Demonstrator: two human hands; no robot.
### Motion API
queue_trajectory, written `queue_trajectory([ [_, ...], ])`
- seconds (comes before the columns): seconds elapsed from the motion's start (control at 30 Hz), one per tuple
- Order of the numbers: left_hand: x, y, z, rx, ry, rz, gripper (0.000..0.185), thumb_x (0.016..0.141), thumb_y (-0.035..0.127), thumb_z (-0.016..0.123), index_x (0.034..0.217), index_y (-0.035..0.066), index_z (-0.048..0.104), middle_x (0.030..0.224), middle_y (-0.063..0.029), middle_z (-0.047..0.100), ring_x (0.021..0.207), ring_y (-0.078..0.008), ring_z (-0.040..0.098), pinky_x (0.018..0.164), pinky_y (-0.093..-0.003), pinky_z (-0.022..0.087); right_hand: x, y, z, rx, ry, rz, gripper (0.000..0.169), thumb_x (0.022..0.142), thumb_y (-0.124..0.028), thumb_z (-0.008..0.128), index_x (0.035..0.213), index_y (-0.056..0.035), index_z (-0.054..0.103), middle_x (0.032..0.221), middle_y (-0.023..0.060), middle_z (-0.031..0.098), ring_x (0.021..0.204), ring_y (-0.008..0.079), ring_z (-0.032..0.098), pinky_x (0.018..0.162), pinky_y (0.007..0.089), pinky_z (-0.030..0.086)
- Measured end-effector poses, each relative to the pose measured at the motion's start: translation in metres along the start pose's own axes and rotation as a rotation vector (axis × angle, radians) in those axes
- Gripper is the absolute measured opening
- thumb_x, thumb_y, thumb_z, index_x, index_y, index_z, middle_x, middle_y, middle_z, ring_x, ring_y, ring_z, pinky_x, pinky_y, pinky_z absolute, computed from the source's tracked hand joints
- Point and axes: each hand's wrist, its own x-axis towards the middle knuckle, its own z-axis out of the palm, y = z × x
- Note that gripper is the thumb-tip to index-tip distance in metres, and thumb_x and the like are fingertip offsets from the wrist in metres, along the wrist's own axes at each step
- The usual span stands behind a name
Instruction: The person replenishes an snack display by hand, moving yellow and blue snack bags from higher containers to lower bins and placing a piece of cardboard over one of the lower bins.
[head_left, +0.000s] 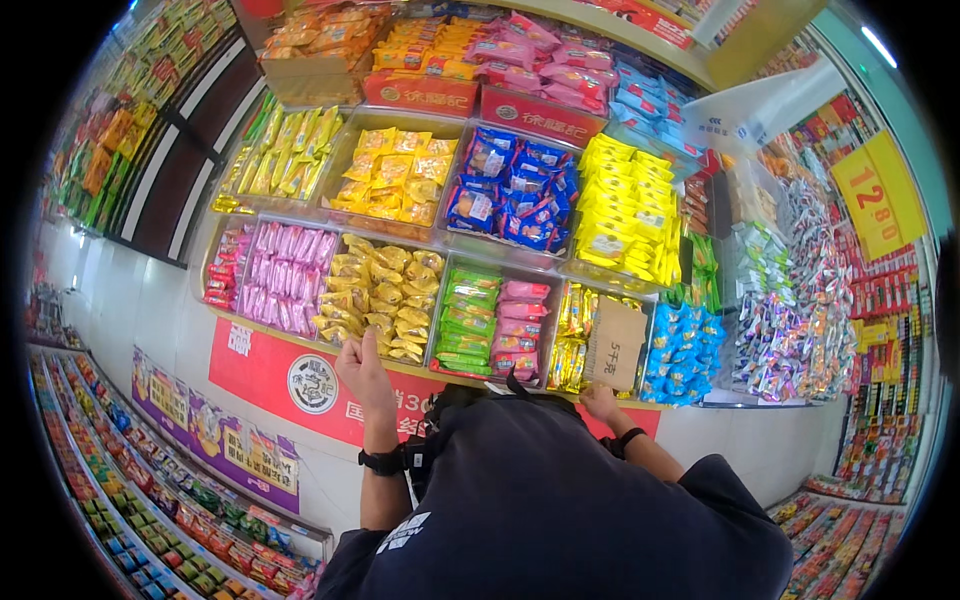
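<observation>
My left hand is raised at the front edge of a bin of gold-wrapped sweets. Its fingers are curled in and nothing shows in them. At the front rim of a bin of yellow-wrapped snacks rests my right hand, just below a piece of brown cardboard with handwriting on it. The fingers of that hand are partly hidden, so any hold on the rim or card is unclear. Between the hands lie green packets and pink packets in a divided bin.
Behind stand bins of yellow-orange packets, blue packets and bright yellow packets. Blue-wrapped sweets lie to the right. A yellow price sign hangs at the far right. Stocked shelves run along the lower left.
</observation>
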Motion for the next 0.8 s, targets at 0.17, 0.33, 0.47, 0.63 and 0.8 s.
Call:
queue_trajectory([
  [0.17, 0.004, -0.009, -0.019, 0.021, -0.052, -0.082, 0.044, 0.095, 0.009, 0.06, 0.063, 0.011, 0.031, 0.062, 0.0081, 0.027, 0.058, -0.0026, 0.023, 0.049, -0.026, 0.017, -0.011, -0.004, 0.005, 0.067, -0.084, 0.063, 0.029, 0.085, -0.027, 0.06, 0.089, -0.0001, 0.069, 0.086, 0.0218, 0.069, 0.087, 0.036, 0.067, 0.079, 0.0445, 0.052],
  [0.33, 0.009, -0.022, -0.02, -0.012, -0.269, -0.202, 0.035, 0.096, 0.01, 0.058, 0.066, 0.008, 0.041, 0.062, 0.0082, 0.033, 0.057, -0.0019, 0.028, 0.049, -0.0241, 0.021, 0.017, -0.043, -0.022, 0.02, 0.025, -0.166, 0.026, 0.09, -0.025, 0.058, 0.084, 0.0006, 0.063, 0.078, 0.0192, 0.065, 0.072, 0.0311, 0.065, 0.065, 0.0428, 0.05],
  [0.47, 0.01, -0.028, -0.02, 0.085, -0.375, -0.176, 0.028, 0.097, 0.01, 0.057, 0.07, 0.006, 0.047, 0.062, 0.0074, 0.037, 0.057, -0.002, 0.032, 0.05, -0.0228, 0.025, 0.066, -0.148, -0.097, 0.079, 0.255, -0.358, 0.024, 0.09, -0.025, 0.06, 0.088, -0.0019, 0.061, 0.075, 0.0195, 0.065, 0.072, 0.0384, 0.064, 0.064, 0.0459, 0.049],
  [0.63, 0.021, -0.021, -0.028, 0.186, -0.351, -0.098, 0.027, 0.097, 0.011, 0.056, 0.072, 0.004, 0.049, 0.061, 0.0057, 0.041, 0.057, -0.0022, 0.035, 0.049, -0.0235, 0.027, 0.122, -0.281, -0.182, 0.156, 0.652, -0.625, 0.017, 0.086, -0.014, 0.06, 0.096, -0.0006, 0.059, 0.084, 0.0189, 0.061, 0.081, 0.0363, 0.062, 0.071, 0.0438, 0.048],
  [0.8, 0.028, -0.018, -0.051, 0.251, -0.248, -0.092, 0.027, 0.097, 0.013, 0.055, 0.072, 0.004, 0.049, 0.06, 0.0043, 0.042, 0.055, -0.0025, 0.036, 0.048, -0.0234, 0.028, 0.222, -0.303, -0.2, -0.15, 0.671, -0.271, 0.047, 0.078, -0.019, 0.069, 0.114, 0.007, 0.054, 0.112, 0.0264, 0.058, 0.109, 0.0409, 0.055, 0.096, 0.0437, 0.046],
])
